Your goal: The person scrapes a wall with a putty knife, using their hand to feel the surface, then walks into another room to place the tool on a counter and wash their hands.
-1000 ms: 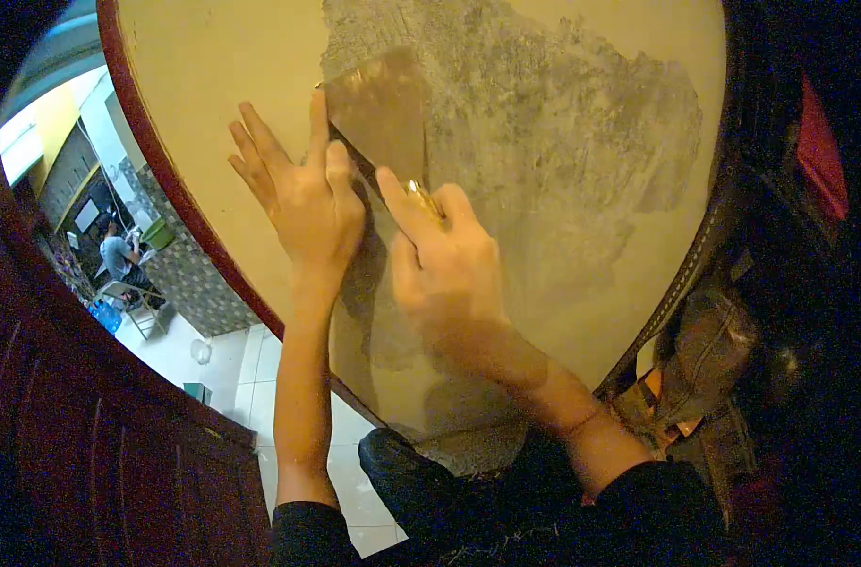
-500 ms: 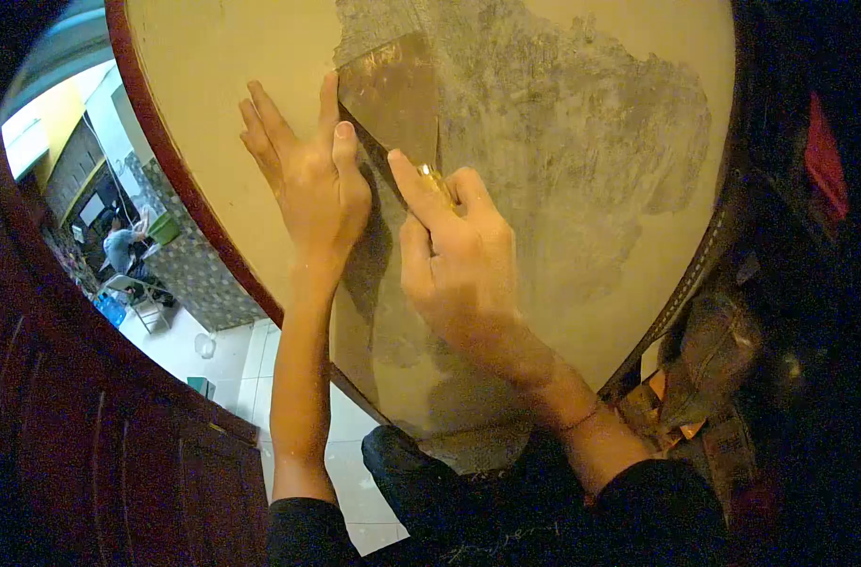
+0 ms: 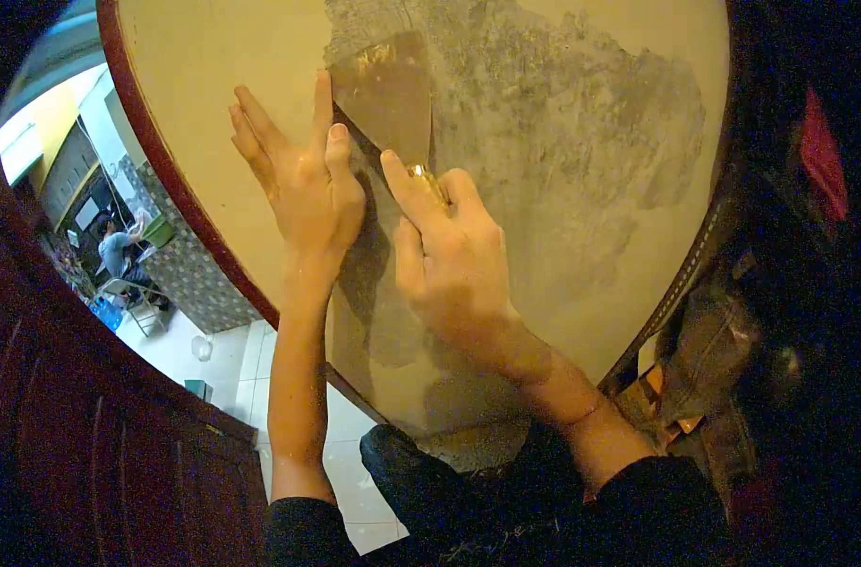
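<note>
My right hand [image 3: 459, 260] is wrapped round the handle of a wide putty knife [image 3: 385, 94], index finger stretched along it toward the blade. The blade lies against a pale yellow wall [image 3: 213, 71], its far edge on the left border of a rough grey patch [image 3: 562, 142] where the surface looks stripped. Fingers spread, my left hand [image 3: 315, 194] rests on the wall beside the blade. Its index fingertip is right at the blade's left corner, and the thumb points up. Most of the knife's handle is hidden in my right hand.
A dark red trim [image 3: 189, 213] edges the wall on the left, with a dark panelled door [image 3: 119, 463] below. Beyond the doorway a person [image 3: 119, 250] sits on a chair near a green basin [image 3: 156, 231]. Cluttered items [image 3: 704, 359] lie at the lower right.
The whole view has shifted slightly, so the hands and the wall appear a little further left. Both hands and the putty knife keep nearly the same pose against the wall.
</note>
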Motion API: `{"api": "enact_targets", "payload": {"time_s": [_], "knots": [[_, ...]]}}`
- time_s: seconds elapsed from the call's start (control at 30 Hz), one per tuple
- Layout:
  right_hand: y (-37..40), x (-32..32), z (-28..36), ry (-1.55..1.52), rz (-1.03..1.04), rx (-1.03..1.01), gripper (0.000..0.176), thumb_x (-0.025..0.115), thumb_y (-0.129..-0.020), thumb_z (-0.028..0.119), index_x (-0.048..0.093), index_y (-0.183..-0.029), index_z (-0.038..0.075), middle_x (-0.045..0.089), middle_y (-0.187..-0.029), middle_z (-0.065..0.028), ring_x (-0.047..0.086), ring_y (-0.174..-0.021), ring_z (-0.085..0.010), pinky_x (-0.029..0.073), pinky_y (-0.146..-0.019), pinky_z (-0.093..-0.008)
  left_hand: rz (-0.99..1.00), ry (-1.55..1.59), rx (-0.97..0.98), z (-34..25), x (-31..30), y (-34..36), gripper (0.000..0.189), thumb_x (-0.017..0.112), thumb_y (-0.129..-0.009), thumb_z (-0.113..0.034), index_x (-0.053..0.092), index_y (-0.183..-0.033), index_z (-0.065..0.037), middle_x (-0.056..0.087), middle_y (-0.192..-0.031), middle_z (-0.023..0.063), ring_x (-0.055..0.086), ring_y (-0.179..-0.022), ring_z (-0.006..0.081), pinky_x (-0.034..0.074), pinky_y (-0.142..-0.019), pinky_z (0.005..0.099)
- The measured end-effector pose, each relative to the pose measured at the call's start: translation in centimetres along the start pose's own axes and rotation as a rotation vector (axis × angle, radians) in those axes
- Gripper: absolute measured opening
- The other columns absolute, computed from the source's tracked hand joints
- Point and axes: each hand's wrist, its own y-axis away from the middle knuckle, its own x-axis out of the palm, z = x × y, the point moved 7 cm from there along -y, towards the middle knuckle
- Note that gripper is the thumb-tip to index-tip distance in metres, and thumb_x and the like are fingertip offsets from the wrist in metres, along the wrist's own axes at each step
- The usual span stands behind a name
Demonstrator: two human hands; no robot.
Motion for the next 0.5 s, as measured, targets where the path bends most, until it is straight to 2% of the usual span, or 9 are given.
{"api": "enact_targets", "payload": {"time_s": [0.13,0.2,0.23,0.3,0.43,0.5], "knots": [[-0.1,0.3,-0.1,0.006,-0.027,-0.022,0.045,0.057,-0.082,0.000,0.061,-0.127,0.005,0.052,-0.084,-0.0178,0.057,-0.069,-0.0333,0.049,-0.062,-0.0410,0.031,0.020,-0.008,0.1,0.4,0.4,0.045,0.039,-0.099,-0.027,0.051,-0.141,-0.019,0.008,-0.154,0.0351,0.004,-0.143,0.0505,0.010,-0.117,0.0533],[-0.9,0.6,0.1,-0.011,-0.044,-0.037,0.045,0.057,-0.082,0.000,0.061,-0.127,0.005,0.052,-0.084,-0.0180,0.057,-0.069,-0.0336,0.049,-0.062,-0.0408,0.075,-0.248,0.031,0.7,1.4,-0.6,0.045,0.038,-0.099,-0.027,0.051,-0.141,-0.019,0.007,-0.154,0.0352,0.004,-0.143,0.0507,0.009,-0.117,0.0536],[-1.5,0.9,0.2,-0.004,-0.057,-0.043,0.045,0.057,-0.082,0.000,0.061,-0.127,0.006,0.052,-0.084,-0.0181,0.057,-0.069,-0.0340,0.049,-0.063,-0.0406,0.075,-0.245,0.033,1.1,1.6,-1.1,0.045,0.038,-0.099,-0.027,0.051,-0.141,-0.019,0.007,-0.154,0.0352,0.004,-0.143,0.0507,0.009,-0.117,0.0536],[-1.9,0.7,0.1,-0.017,-0.054,-0.039,0.045,0.057,-0.082,0.000,0.061,-0.126,0.006,0.052,-0.084,-0.0184,0.057,-0.069,-0.0349,0.049,-0.063,-0.0406,-0.038,-0.042,0.056,1.2,0.5,-1.8,0.045,0.038,-0.099,-0.027,0.051,-0.141,-0.019,0.007,-0.154,0.0358,0.004,-0.143,0.0509,0.007,-0.117,0.0539],[-0.3,-0.3,0.2,-0.026,-0.044,-0.058,0.045,0.058,-0.082,0.001,0.061,-0.126,0.006,0.052,-0.084,-0.0185,0.057,-0.069,-0.0348,0.049,-0.063,-0.0407,0.010,-0.086,0.046,-0.5,-0.7,-0.5,0.044,0.037,-0.100,-0.027,0.053,-0.140,-0.018,0.007,-0.154,0.0358,0.004,-0.143,0.0508,0.008,-0.117,0.0538],[0.1,-0.1,-0.4,-0.001,-0.007,0.005,0.045,0.058,-0.082,0.001,0.061,-0.126,0.006,0.052,-0.085,-0.0186,0.057,-0.070,-0.0345,0.049,-0.064,-0.0407,0.044,0.026,0.004,-0.4,-0.3,0.2,0.044,0.037,-0.100,-0.027,0.053,-0.140,-0.018,0.007,-0.154,0.0356,0.005,-0.143,0.0502,0.008,-0.117,0.0521]]}}
